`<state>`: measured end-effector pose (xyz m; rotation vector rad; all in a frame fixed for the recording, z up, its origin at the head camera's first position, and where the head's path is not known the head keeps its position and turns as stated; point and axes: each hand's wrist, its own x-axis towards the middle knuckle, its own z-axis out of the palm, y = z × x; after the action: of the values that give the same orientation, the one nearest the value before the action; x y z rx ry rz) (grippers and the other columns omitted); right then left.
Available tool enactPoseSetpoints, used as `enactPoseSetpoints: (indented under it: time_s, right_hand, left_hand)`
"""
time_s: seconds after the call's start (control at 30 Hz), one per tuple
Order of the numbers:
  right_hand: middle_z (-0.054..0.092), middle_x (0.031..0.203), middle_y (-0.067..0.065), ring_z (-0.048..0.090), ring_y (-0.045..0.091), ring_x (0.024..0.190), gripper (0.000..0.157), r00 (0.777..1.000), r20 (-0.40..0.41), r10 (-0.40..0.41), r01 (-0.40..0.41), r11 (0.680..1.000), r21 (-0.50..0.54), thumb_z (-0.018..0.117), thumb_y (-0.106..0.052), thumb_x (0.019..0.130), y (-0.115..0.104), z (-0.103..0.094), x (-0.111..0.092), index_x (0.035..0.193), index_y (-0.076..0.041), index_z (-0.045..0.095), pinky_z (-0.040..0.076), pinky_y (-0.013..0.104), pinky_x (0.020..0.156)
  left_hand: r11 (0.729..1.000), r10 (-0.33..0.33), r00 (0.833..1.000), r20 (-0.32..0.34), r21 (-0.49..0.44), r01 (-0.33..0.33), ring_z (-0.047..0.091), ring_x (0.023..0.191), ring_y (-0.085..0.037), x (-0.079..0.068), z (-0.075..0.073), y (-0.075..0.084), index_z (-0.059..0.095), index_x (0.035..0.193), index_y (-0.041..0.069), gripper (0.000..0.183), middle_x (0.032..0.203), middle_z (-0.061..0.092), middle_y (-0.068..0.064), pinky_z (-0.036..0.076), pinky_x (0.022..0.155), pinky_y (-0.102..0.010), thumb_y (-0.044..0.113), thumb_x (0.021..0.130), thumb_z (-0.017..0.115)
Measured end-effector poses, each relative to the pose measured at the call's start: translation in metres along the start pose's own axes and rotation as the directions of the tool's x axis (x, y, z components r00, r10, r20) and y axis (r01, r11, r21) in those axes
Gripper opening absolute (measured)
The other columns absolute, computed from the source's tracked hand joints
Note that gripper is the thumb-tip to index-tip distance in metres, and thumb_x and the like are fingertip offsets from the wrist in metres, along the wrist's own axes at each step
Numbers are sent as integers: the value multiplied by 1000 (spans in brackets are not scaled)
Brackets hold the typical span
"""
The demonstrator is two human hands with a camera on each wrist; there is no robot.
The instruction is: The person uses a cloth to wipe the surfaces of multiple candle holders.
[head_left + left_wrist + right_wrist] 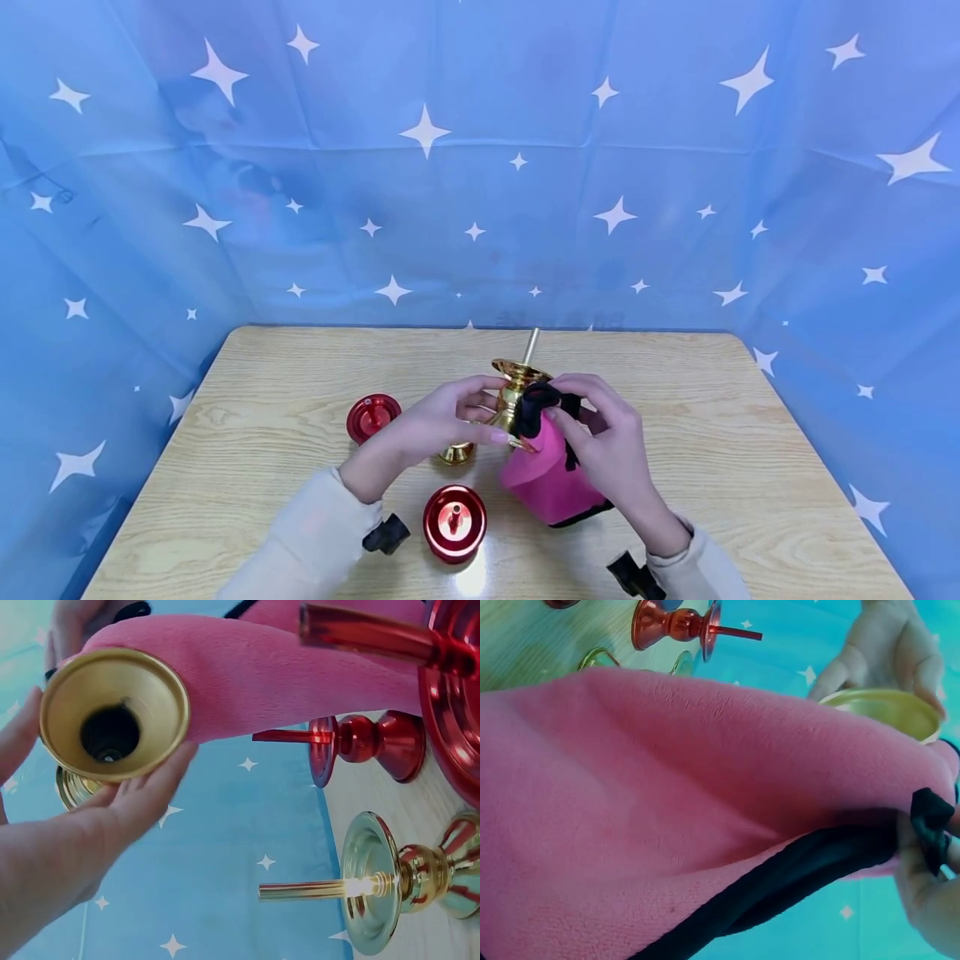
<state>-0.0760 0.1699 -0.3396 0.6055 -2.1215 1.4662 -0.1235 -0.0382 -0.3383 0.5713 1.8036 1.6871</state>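
My left hand (442, 417) holds a gold candlestick (510, 398) above the table, its metal stem pointing up and slightly tilted. In the left wrist view the fingers and thumb grip around the candlestick's flared hollow base (171, 701). My right hand (611, 437) pinches a pink cloth (555, 487) with black edging, bunched against the candlestick's side; the rest of the cloth hangs below. Seen in the right wrist view, the cloth's black edging (780, 881) runs up to the fingers of the right hand (934, 900). The cloth hides part of the candlestick.
On the wooden table (720, 467) a red candlestick (455, 537) stands in front, between the forearms. Another red candlestick (367, 417) is at the left, partly behind the left wrist. A second gold candlestick (456, 455) stands under the left hand. Behind hangs a blue star-patterned curtain (337, 167).
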Motion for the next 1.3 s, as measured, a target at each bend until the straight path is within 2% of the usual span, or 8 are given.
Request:
enactPoseSetpoints:
  time_s: [0.13,0.3,0.47,0.63,0.83,0.97,1.1,1.3]
  right_hand:
    - [61,97,15,59,10,85,30,1000,-31,4,-5,999,-45,66,20,70,4,-2,-1,95,2,64,53,19,62]
    - [63,95,12,57,7,81,26,984,-47,171,-174,981,-79,68,16,72,8,-3,0,94,2,65,53,18,62]
    - [64,92,9,57,8,78,22,959,-58,277,-281,957,-77,68,11,74,7,-4,1,93,0,66,53,19,62]
    - [63,90,7,59,8,75,24,983,-73,168,-174,981,-81,69,12,72,1,-4,2,90,-2,66,53,19,61]
    - [62,94,10,59,7,85,26,998,-61,-14,6,993,-119,70,15,70,0,-2,3,90,-1,66,52,18,69]
    - [63,92,10,59,9,83,26,995,-90,-35,19,985,-170,70,16,68,6,-2,3,87,-2,67,52,16,68]
    - [64,90,9,60,10,80,26,994,-112,14,-38,975,-218,71,16,67,14,-1,1,85,-1,68,51,15,66]
    - [64,88,6,60,13,79,24,991,-113,72,-95,974,-208,70,17,67,15,3,0,81,-2,68,52,17,65]
  left_hand:
    - [995,29,998,58,-96,-23,48,115,-27,-2,-4,2,32,138,0,64,124,48,-17,44,92,-32,3,83,64]
    - [981,93,987,129,-184,-68,53,109,-27,-5,-4,7,31,137,1,63,119,51,-18,49,81,-31,-5,82,61]
    - [995,84,994,65,-56,-81,52,109,-25,-5,2,9,36,134,4,60,117,53,-15,50,80,-32,0,82,65]
    - [991,69,997,-43,119,-63,50,110,-27,-1,8,5,39,131,5,58,115,55,-15,47,85,-34,5,81,68]
    - [985,58,997,-54,165,-48,50,108,-27,1,10,2,39,131,1,57,115,54,-16,47,86,-33,7,82,68]
    - [994,56,998,-14,92,-55,50,108,-25,-4,6,7,38,132,4,57,116,54,-14,47,82,-31,6,83,66]
    - [996,80,996,26,33,-81,50,107,-24,-7,5,12,37,134,5,59,117,55,-13,47,81,-31,2,82,66]
    - [988,91,996,-17,130,-88,50,105,-23,-4,11,13,39,132,5,60,115,54,-13,47,84,-31,6,80,69]
